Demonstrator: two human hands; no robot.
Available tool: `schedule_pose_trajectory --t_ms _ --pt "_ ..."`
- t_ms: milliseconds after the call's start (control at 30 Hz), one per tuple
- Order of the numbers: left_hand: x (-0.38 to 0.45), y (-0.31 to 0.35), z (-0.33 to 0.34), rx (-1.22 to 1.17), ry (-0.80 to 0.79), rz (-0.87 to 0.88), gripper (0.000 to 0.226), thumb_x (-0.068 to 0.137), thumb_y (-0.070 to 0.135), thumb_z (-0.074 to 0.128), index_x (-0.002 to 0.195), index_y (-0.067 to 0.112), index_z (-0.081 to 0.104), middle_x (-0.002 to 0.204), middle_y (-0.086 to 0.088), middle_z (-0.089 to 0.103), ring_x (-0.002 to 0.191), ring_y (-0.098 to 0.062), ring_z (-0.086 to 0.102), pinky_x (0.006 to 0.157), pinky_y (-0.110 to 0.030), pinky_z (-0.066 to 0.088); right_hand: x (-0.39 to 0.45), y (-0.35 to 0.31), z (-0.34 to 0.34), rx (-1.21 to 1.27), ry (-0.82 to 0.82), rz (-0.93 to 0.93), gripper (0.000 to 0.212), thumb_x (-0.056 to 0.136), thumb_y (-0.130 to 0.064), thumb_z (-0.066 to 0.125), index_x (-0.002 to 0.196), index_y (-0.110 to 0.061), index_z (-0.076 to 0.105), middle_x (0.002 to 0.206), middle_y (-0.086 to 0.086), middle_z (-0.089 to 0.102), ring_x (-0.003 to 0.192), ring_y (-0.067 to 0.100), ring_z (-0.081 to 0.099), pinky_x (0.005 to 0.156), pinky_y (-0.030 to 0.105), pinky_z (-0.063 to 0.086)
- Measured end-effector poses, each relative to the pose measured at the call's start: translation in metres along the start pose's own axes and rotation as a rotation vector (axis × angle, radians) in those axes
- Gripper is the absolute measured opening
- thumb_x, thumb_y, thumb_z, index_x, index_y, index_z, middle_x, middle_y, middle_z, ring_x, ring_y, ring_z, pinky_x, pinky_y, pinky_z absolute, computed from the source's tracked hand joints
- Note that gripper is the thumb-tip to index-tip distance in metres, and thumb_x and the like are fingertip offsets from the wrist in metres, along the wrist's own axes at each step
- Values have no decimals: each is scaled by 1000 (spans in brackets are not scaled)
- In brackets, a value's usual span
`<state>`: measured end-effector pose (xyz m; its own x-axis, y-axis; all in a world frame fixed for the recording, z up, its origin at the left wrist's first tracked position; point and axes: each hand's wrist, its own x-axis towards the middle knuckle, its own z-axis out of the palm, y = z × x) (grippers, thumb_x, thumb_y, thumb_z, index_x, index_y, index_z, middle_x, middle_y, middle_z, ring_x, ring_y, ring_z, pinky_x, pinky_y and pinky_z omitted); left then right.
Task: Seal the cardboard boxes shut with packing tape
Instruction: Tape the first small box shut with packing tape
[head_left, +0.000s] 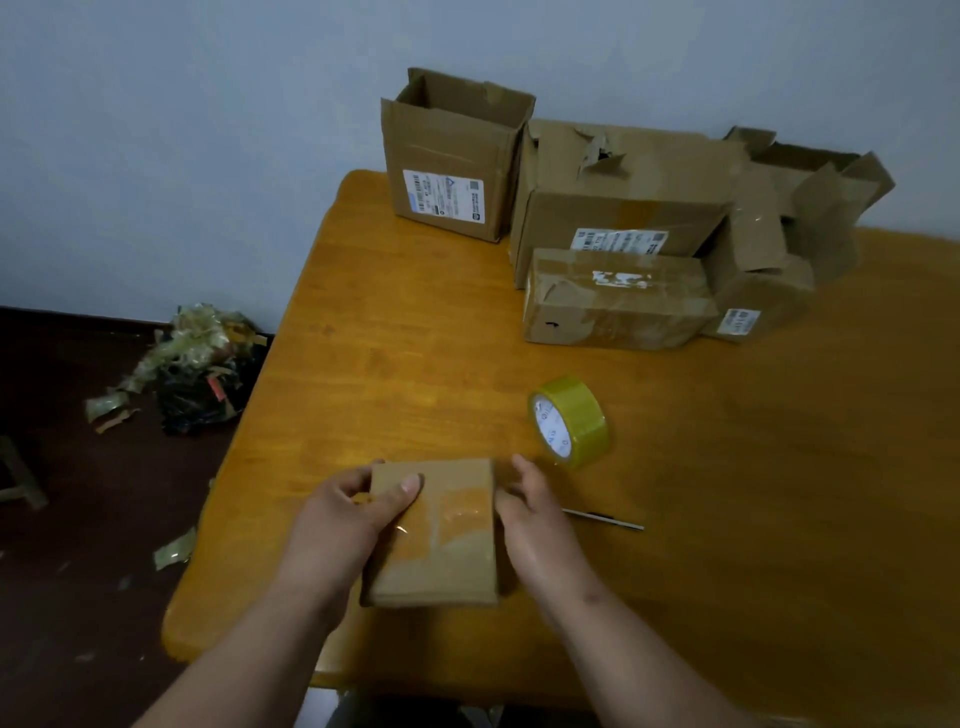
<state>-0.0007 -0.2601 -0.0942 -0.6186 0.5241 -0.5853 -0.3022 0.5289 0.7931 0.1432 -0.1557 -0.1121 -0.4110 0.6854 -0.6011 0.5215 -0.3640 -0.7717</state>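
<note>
- The small box (434, 535) lies flat near the lower centre of the frame, close to the front edge of the table (727, 519), with clear tape shining across its top face.
- It looks light and fairly stiff — plain corrugated card, thin, easy to turn over with 2 hands. The taped patch is likely slick, so the bare card edges and corners seem the better places to hold it.
- The left hand (358, 512) grips the box's upper-left corner: thumb pressed on the top face, the other fingers curled round the far-left edge.
- The right hand (524, 506) rests against the box's right side with its fingers loosely bent along that edge; I cannot tell whether they pinch it or only steady it.
- Both forearms come in from the bottom of the frame and angle inward toward the box.
- The tape roll (569, 421) stands on its rim just up and right of the right hand, not touching it — light, and liable to roll.
- A thin blade-like tool (605, 519) lies on the table just right of the right hand.
- The other boxes (618, 234) sit clustered at the upper right of the frame; at least 1 is open at the top.
</note>
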Motion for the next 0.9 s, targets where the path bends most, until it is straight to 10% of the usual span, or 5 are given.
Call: schedule_pose_trajectory --t_ms 67,200,433,767,900 --pt "-3 -3 14 35 37 72 72 74 51 75 136 20 56 110 7 68 96 -15 67 83 -39 56 -5 -4 -2 138 -88 16 79 82 -68 58 150 -40 28 149 -10 42 133 16 45 113 43 36" --pt "-3 -17 26 -33 -101 14 93 68 74 60 150 46 26 138 7 53 118 -22 57 100 -51 49 -12 3 2 -57 -37 -89 69 85 -54 67 145 -39 34 135 -9 57 121 13 56 104 34 45" --pt "4 -35 16 -234 -201 -112 98 62 86 61 144 35 43 139 2 56 123 -25 57 104 -51 45 -24 5 5 -2 21 -108 41 104 -40 38 143 -29 44 127 -13 55 116 2 48 95 17 35" --pt "-9 -3 19 -124 -276 47 102 73 83 47 156 33 14 157 11 28 143 -17 31 118 -46 28 -29 4 5 246 9 -52 49 97 -48 52 141 -31 42 135 -16 54 124 8 52 108 33 40" --pt "-26 33 22 36 -346 327 78 81 81 45 148 43 35 151 28 31 142 -4 30 119 -41 26 -31 1 -34 706 -2 -25 56 88 -40 64 139 -22 51 130 5 64 120 28 60 105 55 45"
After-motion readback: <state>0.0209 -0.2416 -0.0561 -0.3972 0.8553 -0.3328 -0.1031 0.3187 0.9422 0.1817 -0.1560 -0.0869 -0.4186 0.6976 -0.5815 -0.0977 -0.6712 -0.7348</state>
